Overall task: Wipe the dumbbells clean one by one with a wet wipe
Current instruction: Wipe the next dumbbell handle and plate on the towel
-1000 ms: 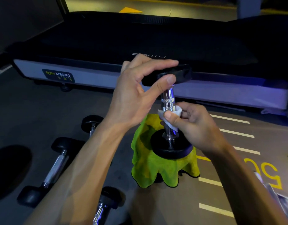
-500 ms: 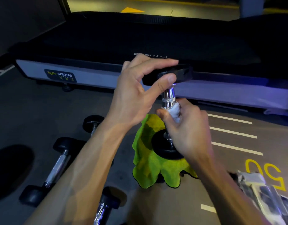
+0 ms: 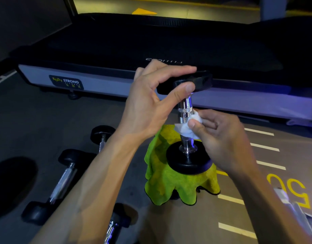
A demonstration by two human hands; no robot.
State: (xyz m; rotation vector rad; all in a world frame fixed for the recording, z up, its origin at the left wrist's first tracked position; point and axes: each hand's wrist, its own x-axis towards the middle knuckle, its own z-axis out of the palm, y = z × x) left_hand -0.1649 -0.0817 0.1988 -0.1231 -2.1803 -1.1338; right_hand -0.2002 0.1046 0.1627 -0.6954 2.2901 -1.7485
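A black dumbbell with a chrome handle stands upright on a green cloth in the middle of the floor. My left hand grips its top weight plate between thumb and fingers. My right hand pinches a crumpled white wet wipe against the right side of the chrome handle, just above the lower plate.
Three more dumbbells lie on the grey floor at the left: one long one, one behind my left forearm, one at the bottom edge. A treadmill spans the back. A packet lies at the lower right.
My right hand has turned back round the handle with the wipe, from covering its front to its right side. My left hand keeps its hold on the top plate.
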